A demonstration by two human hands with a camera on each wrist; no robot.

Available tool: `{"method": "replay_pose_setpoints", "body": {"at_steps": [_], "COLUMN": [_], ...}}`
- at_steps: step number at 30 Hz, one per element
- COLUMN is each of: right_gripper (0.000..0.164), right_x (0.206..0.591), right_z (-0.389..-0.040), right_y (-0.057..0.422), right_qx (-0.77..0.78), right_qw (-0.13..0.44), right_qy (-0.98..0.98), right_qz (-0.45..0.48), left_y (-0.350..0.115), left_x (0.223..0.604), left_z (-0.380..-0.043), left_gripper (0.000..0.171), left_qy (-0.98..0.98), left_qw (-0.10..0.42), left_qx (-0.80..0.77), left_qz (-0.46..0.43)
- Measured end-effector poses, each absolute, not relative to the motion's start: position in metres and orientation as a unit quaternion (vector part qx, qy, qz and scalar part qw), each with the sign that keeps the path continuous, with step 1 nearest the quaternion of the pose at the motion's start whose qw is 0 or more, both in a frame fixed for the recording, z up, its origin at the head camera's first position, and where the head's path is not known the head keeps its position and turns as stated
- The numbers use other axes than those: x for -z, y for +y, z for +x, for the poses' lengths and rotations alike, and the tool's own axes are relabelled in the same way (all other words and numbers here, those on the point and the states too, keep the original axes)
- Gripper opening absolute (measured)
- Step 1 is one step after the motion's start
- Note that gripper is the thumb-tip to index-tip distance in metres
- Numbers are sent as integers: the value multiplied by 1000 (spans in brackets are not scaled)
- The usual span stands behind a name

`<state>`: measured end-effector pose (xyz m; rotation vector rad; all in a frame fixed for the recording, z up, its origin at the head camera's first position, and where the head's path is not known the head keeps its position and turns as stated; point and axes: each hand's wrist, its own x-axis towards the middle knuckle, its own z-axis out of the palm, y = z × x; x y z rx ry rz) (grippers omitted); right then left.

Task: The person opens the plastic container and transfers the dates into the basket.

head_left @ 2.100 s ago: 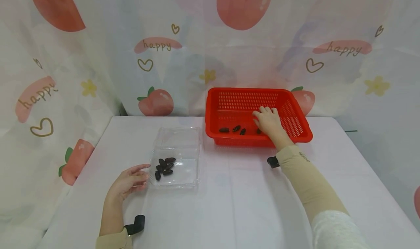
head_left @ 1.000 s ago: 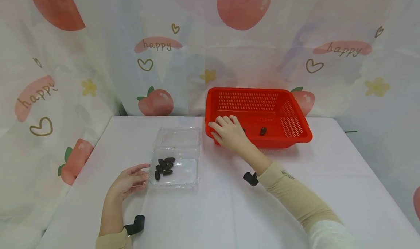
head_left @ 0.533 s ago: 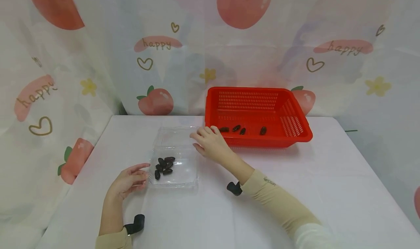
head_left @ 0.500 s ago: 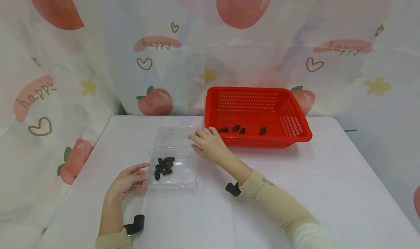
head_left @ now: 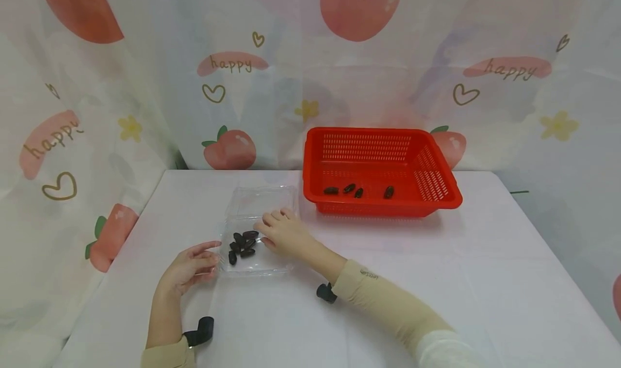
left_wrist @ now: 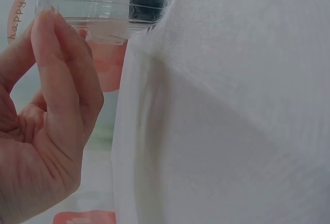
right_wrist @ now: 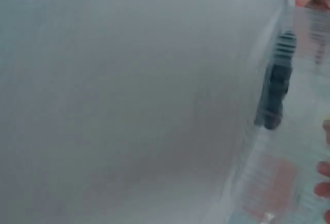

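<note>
My left hand [head_left: 191, 269] is at the left side of an open clear plastic box [head_left: 274, 257]. In the left wrist view, the fingertips [left_wrist: 45, 20] of this hand pinch the box edge. Several dark brown dates [head_left: 240, 240] lie clustered in the left part of the box's near half. My right hand [head_left: 283, 233] hovers over the box with bent fingers, just right of those dates. Its fingertips point down, so whatever is between them is hidden. The right wrist view catches only fingertips [right_wrist: 324, 169] at its right edge, beyond the clear plastic.
Behind and to the right stands a red plastic basket [head_left: 383, 209] with several dates [head_left: 359, 193] on its floor. A white cloth [head_left: 412, 260] covers the table, and a fruit-patterned curtain [head_left: 378, 82] hangs behind it.
My right hand has left the red basket and travelled left and toward me, to above the clear box. The left hand has stayed at the box's left side.
</note>
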<state>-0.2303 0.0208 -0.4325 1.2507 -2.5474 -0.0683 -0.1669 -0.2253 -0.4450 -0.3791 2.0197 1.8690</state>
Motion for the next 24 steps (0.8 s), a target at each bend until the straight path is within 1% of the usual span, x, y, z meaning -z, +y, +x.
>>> {"method": "replay_pose_setpoints", "body": {"at_steps": [2, 9, 18, 24], "right_gripper": [28, 25, 26, 28], "right_x": [436, 448, 451, 454], "right_z": [-230, -226, -225, -225], "right_y": [16, 3, -7, -9], "right_qx": [31, 41, 74, 84], "right_qw": [144, 160, 99, 84], "right_qy": [-886, -874, -882, -881], "right_qz": [439, 456, 455, 458], "left_y": [-225, -225, -224, -224], "left_x": [445, 447, 447, 448], "left_z": [-167, -168, -169, -168], "left_gripper": [57, 57, 56, 56], "left_qy": [719, 719, 714, 717], "left_qw": [179, 182, 182, 180], "left_qx": [-658, -658, -662, -660], "left_qz": [-135, -133, -134, -134]}}
